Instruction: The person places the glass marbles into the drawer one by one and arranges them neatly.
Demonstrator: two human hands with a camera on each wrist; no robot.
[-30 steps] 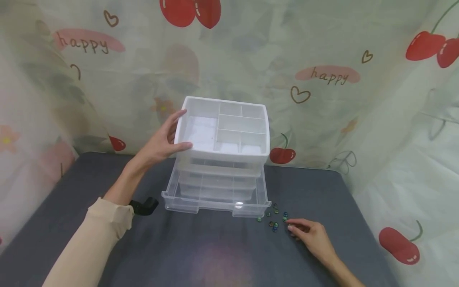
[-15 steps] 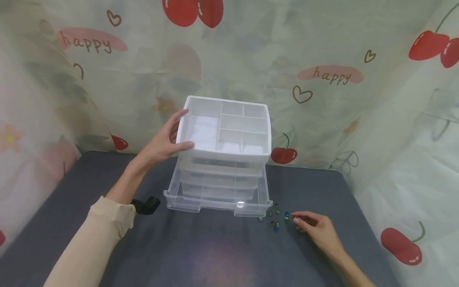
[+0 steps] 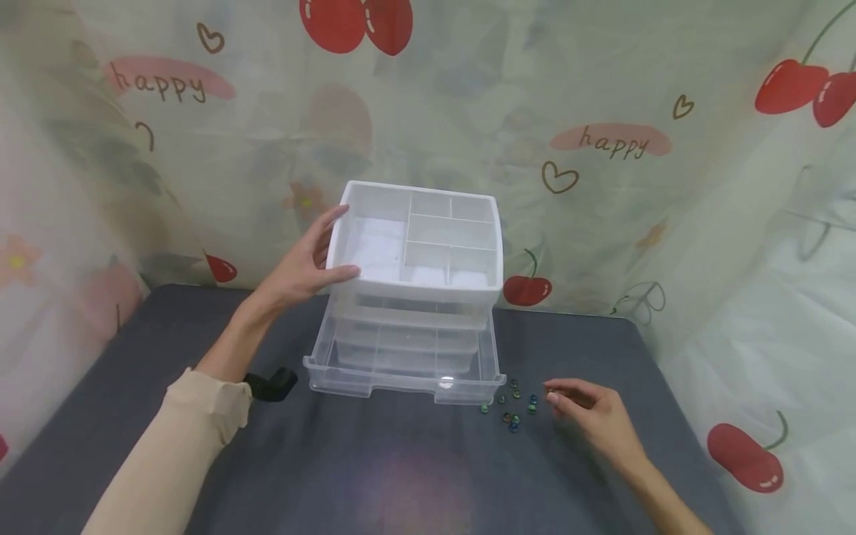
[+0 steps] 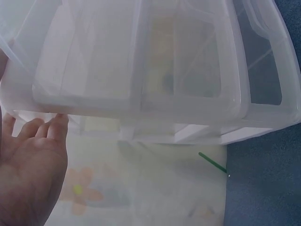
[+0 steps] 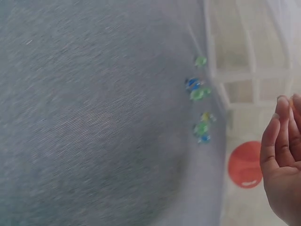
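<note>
Left arm (image 3: pixel 160 446): stretched from near left toward far middle, pale cuff at mid-forearm.
Right arm (image 3: pixel 652 483): angled from near right toward the left, above the grey table (image 3: pixel 301 461).
Left hand (image 3: pixel 304 264): curved around the left side of the white tray (image 3: pixel 374 245), thumb on the near-left rim.
Right hand (image 3: pixel 595 412): thumb and fingertips together, pinching a small orange-brown thing (image 5: pixel 291 102), too small to identify.
White tray: far middle, above a clear drawer (image 3: pixel 401 380).
Marbles (image 3: pixel 515 420): scattered between drawer and right hand.
</note>
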